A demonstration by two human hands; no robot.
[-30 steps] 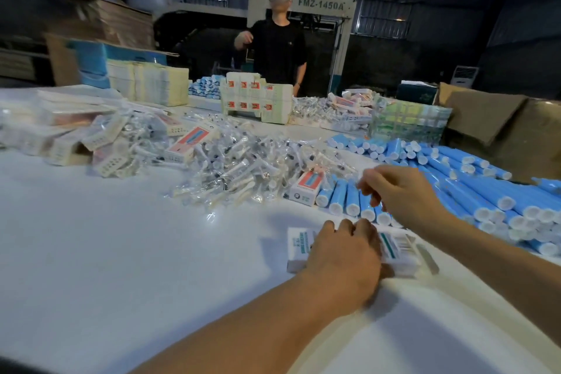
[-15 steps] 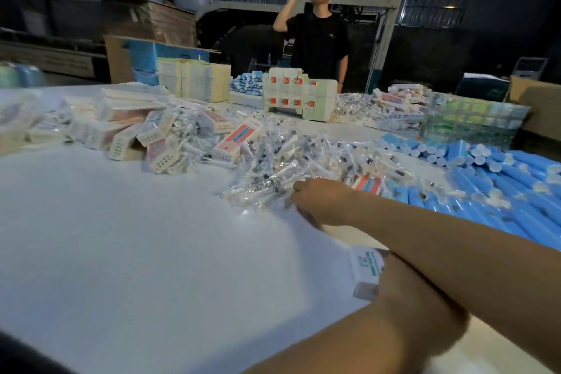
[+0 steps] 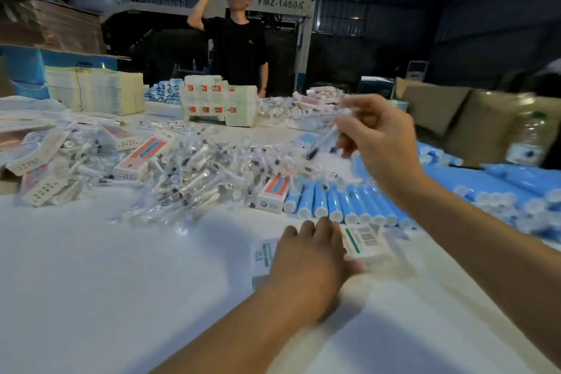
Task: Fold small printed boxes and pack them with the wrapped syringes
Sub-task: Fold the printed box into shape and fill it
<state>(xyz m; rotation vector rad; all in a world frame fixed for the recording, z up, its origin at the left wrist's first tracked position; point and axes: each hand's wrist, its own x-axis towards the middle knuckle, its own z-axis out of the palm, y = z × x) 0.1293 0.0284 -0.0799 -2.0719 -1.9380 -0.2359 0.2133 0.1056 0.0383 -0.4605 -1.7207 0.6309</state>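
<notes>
Your right hand [image 3: 381, 143] is raised above the desk [image 3: 121, 276], its grip pinched on a wrapped syringe [image 3: 326, 138] that slants down and left from the fingertips, blurred. Below that grip and nearer you, your left hand [image 3: 306, 261] lies palm down on a white box [image 3: 362, 240], fingers curled over its far edge, pressing it flat to the desk; the box shows a green stripe and a barcode to the right of the hand. Just beyond the left hand a row of blue tubes [image 3: 343, 200] lies side by side, more of them spreading right under your right forearm. Left of the raised grip, the syringe pile [image 3: 194, 173] sprawls across the desk with red-printed boxes [image 3: 142, 158] mixed in. Farther off, a stack of boxes [image 3: 218, 103] stands on the desk, and behind it a person [image 3: 239, 45] in black.
</notes>
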